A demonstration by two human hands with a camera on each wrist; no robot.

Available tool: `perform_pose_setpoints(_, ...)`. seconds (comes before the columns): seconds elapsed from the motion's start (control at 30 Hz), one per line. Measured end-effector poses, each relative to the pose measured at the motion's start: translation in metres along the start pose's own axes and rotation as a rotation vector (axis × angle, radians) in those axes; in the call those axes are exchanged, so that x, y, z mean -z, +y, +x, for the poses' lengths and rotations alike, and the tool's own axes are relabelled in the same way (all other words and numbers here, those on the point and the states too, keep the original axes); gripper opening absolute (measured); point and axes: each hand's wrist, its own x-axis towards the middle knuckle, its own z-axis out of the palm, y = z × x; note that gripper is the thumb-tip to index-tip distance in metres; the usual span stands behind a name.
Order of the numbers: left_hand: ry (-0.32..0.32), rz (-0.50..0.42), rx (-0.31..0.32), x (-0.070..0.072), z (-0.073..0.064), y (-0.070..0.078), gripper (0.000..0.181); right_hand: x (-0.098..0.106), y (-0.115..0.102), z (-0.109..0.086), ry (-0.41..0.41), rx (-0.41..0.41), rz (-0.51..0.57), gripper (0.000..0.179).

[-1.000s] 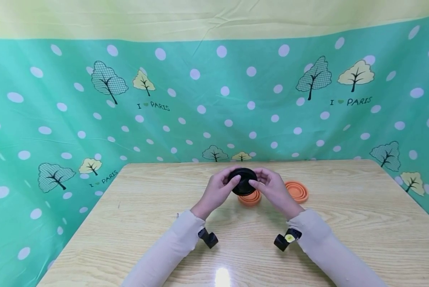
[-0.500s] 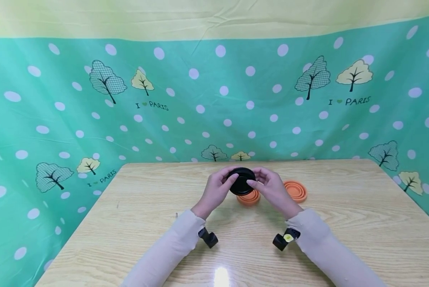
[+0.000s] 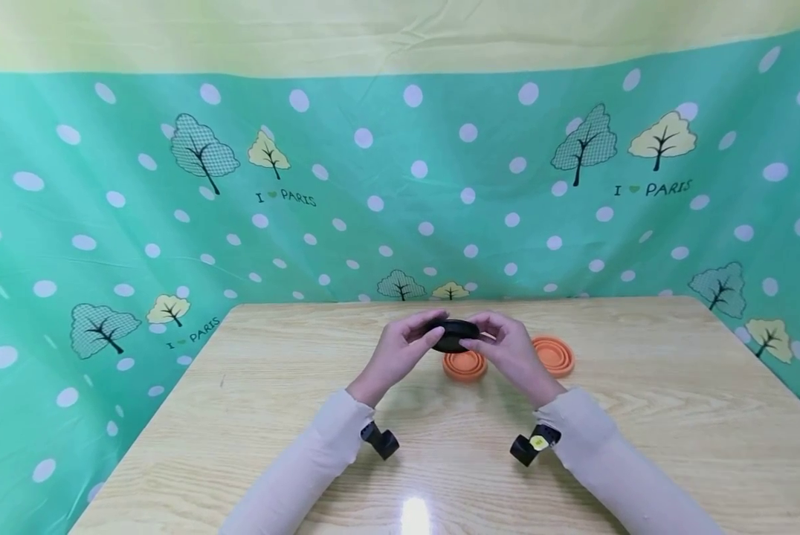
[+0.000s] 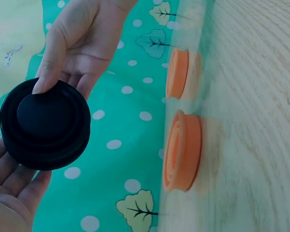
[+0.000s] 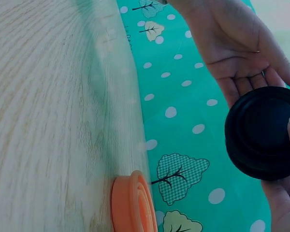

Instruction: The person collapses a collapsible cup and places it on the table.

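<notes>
A round black collapsible cup [image 3: 452,338], squashed flat with stepped rings, is held up above the table between both hands. My left hand [image 3: 400,349] grips its left side, thumb in front and fingers behind. On the opposite side my right hand [image 3: 510,353] pinches it, the thumb lying on its face in the left wrist view. That view shows the raised disc in the middle of the black cup [image 4: 46,116]. Just below, an orange collapsible cup [image 3: 465,366], also folded down in concentric rings, sits on the table.
A second orange collapsible cup [image 3: 554,357] lies flat to the right, beside my right forearm. The wooden table [image 3: 273,394] ends at the back against a green dotted cloth [image 3: 333,245]. Each wrist carries a black strapped camera [image 3: 381,440].
The black cup has tipped in my hands, from showing its round face to a flatter, narrower outline. More of the orange cup below shows. My left wrist has shifted slightly left.
</notes>
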Motion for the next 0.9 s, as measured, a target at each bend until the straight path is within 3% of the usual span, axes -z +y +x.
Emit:
perform_pose_setpoints(0.13, -0.003, 0.007, 0.038, 0.0027, -0.0003, 0.0039, 0.042, 0.001, -0.0009, -0.0014, -0.015, 0.042, -0.007, 0.027)
perform_pose_setpoints(0.33, -0.053, 0.001, 0.106, 0.0039, 0.0, 0.0062, 0.046, 0.0004, -0.0003, -0.0016, -0.048, 0.198, -0.033, 0.023)
perform_pose_setpoints(0.47, -0.041, -0.022, 0.133, 0.0021, -0.0013, 0.006, 0.045, -0.0001, 0.0018, -0.0027, -0.07, 0.242, -0.026, 0.023)
perform_pose_setpoints(0.63, 0.029, -0.091, 0.112, 0.0006, -0.0023, 0.0055, 0.044, 0.0002, 0.0011, -0.0017, -0.086, 0.209, -0.034, 0.031)
perform_pose_setpoints(0.73, 0.063, -0.129, 0.09, 0.001, -0.0034, 0.0045, 0.044, 0.001, -0.0006, 0.0003, -0.093, 0.162, -0.071, 0.044)
perform_pose_setpoints(0.9, 0.092, -0.172, 0.074, 0.0027, -0.0072, 0.0045, 0.045, 0.0037, -0.002, 0.0023, -0.163, 0.061, -0.041, 0.068)
